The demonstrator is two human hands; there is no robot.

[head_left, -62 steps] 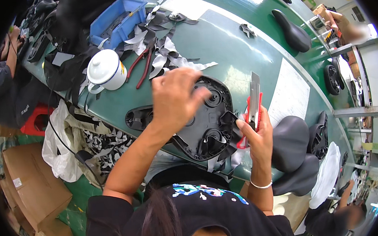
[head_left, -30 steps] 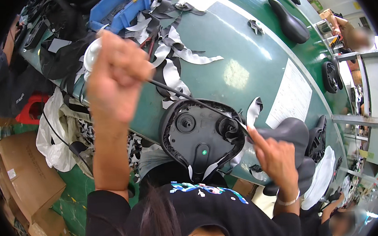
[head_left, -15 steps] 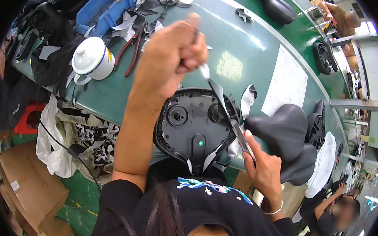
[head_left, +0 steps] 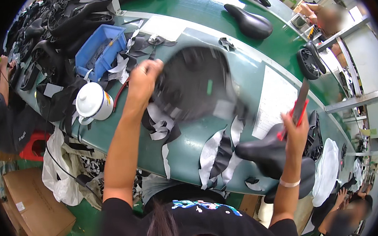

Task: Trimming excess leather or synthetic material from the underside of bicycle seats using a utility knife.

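A wide black bicycle saddle [head_left: 193,80], smeared by motion, shows its underside above the green table. At its left edge my left hand [head_left: 146,77] is closed on the rim; the fingertips are partly blurred. To the right, my right hand [head_left: 296,132] grips red-handled scissors [head_left: 302,96], their dark blades pointing up and away from the saddle. Black and white trimmed strips [head_left: 213,155] lie on the table nearer to me, and another scrap [head_left: 161,122] lies below the saddle's left side.
A white lidded mug [head_left: 95,102] and a blue bin [head_left: 101,51] stand at left. Red-handled pliers [head_left: 119,95] lie partly hidden by my left forearm. Dark saddles [head_left: 268,154] sit beneath my right hand, near a paper sheet [head_left: 273,99]. Co-workers are at both sides.
The saddle has moved from near my body up over the table, with my left hand now at its edge. My right hand has swung the scissors outward to the right, away from the strip.
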